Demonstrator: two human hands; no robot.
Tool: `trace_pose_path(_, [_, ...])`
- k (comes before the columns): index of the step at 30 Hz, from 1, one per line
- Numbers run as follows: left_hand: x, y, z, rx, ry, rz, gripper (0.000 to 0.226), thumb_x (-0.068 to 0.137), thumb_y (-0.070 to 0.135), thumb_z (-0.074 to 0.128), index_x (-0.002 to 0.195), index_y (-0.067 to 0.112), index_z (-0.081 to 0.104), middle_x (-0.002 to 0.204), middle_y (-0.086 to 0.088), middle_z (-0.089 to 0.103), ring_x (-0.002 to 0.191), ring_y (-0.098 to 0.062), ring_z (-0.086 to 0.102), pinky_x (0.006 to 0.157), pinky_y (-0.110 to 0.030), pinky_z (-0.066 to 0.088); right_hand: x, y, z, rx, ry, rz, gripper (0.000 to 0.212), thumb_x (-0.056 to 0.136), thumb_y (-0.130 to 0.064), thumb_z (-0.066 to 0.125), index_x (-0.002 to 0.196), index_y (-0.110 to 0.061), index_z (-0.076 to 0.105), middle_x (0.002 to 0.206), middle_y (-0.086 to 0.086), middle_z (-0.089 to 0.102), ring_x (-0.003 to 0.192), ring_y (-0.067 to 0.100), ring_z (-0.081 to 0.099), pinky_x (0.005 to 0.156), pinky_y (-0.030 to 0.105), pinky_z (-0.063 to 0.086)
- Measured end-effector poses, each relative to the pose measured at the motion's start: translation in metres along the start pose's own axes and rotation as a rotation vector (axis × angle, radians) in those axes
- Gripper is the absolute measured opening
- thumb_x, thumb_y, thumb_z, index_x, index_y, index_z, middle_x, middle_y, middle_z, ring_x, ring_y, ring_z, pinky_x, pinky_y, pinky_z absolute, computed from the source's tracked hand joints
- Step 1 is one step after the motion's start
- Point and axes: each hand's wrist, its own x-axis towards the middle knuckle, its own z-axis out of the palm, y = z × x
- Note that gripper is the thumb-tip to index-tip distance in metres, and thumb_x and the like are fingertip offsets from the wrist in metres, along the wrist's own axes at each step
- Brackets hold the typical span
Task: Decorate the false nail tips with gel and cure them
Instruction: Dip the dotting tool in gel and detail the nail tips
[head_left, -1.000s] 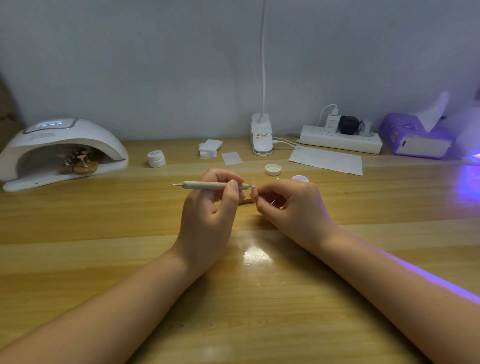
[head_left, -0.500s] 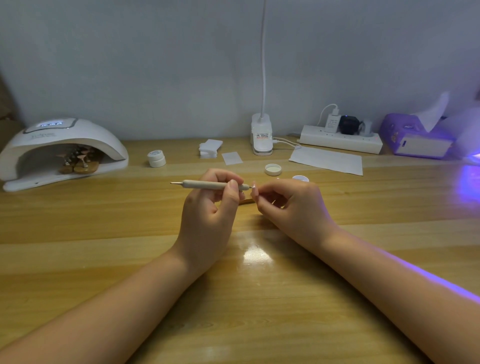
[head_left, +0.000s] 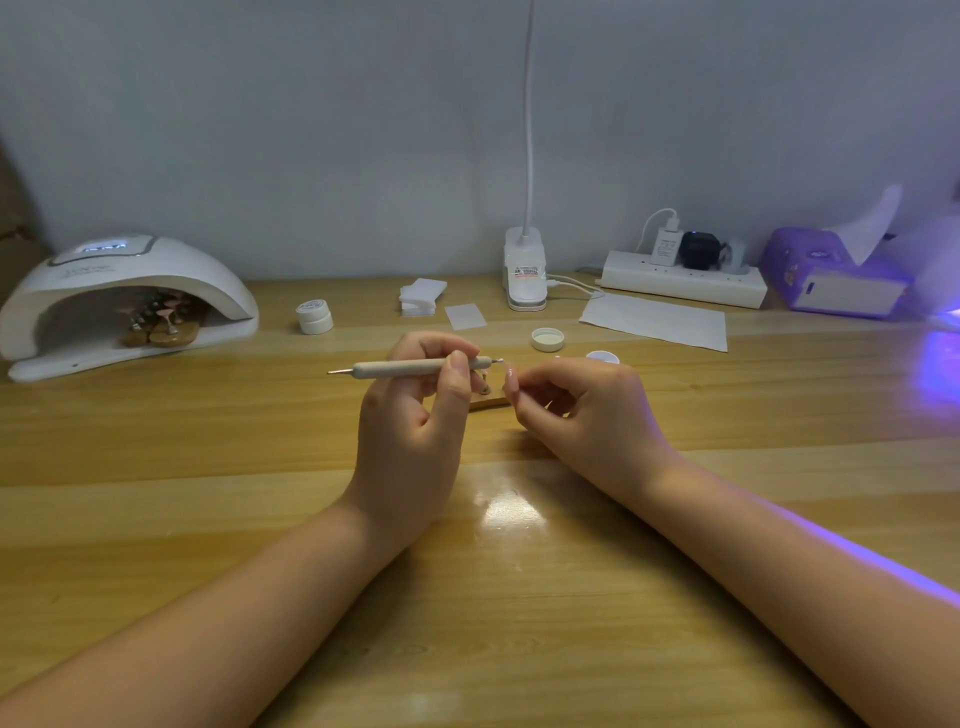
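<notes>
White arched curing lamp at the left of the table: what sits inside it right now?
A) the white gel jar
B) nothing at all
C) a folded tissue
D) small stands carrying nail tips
D: inside the opening of the white arched curing lamp stand several small stands with nail tips, while the white gel jar sits outside on the table.

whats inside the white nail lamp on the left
Inside the nail lamp, wooden stands carry several nail tips. The lamp's hood covers the deeper interior, so anything further back cannot be seen.
</notes>
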Motion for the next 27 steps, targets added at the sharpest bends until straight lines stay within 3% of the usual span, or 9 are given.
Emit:
trace_pose_path(10, [-0.0009, 0.0013, -0.0002, -0.006, -0.024, 0.014, 0.012, 0.092, 0.016, 0.048, 0.092, 0.024, 0.057, 0.081, 0.008, 0.065, 0.079, -0.008, 0.066, 0.071, -0.020, 0.052, -0.0003, 0.0000, -0.0004, 0.020, 0.006, 0.019, 0.011, 0.085, -0.006, 0.070, 0.093, -0.011, 0.075, 0.079, -0.013, 0.067, 0.068, -0.002, 0.061, 0.067, 0.012, 0.049])
trace_pose_path(18, [-0.0010, 0.0024, -0.0005, 0.047, -0.051, -0.004, 0.013, 0.089, 0.018, 0.049, 0.088, 0.026, 0.059, 0.078, 0.009, 0.065, 0.079, -0.016, 0.064, 0.073, -0.043, 0.054, -0.0005, 0.0000, -0.0003, 0.029, 0.013, 0.028, 0.012, 0.084, -0.006, 0.070, 0.093, -0.012, 0.075, 0.077, -0.013, 0.067, 0.068, -0.002, 0.061, 0.067, 0.012, 0.049])
trace_pose_path(24, [-0.0011, 0.0019, 0.0003, 0.044, -0.072, -0.025, 0.013, 0.088, 0.017, 0.049, 0.088, 0.025, 0.060, 0.081, 0.015, 0.066, 0.081, -0.013, 0.065, 0.075, -0.042, 0.054, 0.0000, 0.0008, 0.0020, 0.035, 0.036, 0.034, 0.011, 0.083, -0.004, 0.070, 0.089, -0.011, 0.076, 0.072, -0.017, 0.064, 0.063, -0.003, 0.059, 0.063, 0.008, 0.041])
trace_pose_path(27, [-0.0007, 0.0005, 0.0007, 0.042, -0.082, -0.018, 0.013, 0.088, 0.016, 0.049, 0.088, 0.023, 0.060, 0.080, 0.018, 0.066, 0.080, -0.008, 0.064, 0.074, -0.034, 0.054, 0.0003, 0.0011, 0.0017, 0.031, 0.032, 0.025, 0.011, 0.083, -0.004, 0.070, 0.090, -0.011, 0.076, 0.072, -0.017, 0.063, 0.063, -0.003, 0.058, 0.063, 0.007, 0.041])
